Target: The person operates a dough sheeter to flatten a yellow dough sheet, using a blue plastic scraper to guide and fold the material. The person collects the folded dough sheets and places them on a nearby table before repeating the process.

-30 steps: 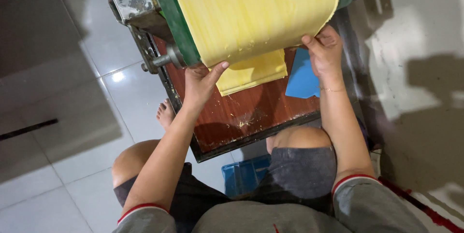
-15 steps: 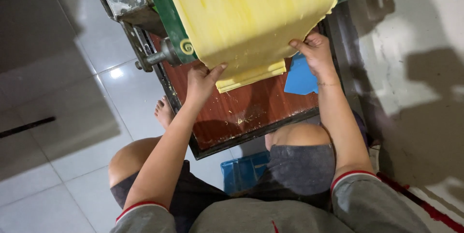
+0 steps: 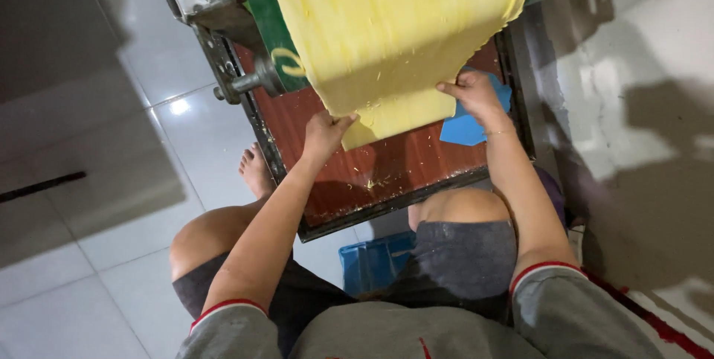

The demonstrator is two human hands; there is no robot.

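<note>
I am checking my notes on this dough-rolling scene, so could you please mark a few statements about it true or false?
1. Both hands touch the wide yellow dough sheet. True: the left hand and the right hand are at its lower edge.
2. The dough hangs over a reddish-brown wooden board. True.
3. A flat blue plastic piece lies beside the left hand. False: it lies under the right hand.
4. The person wears shoes. False: a bare foot shows on the white tiled floor.
</note>
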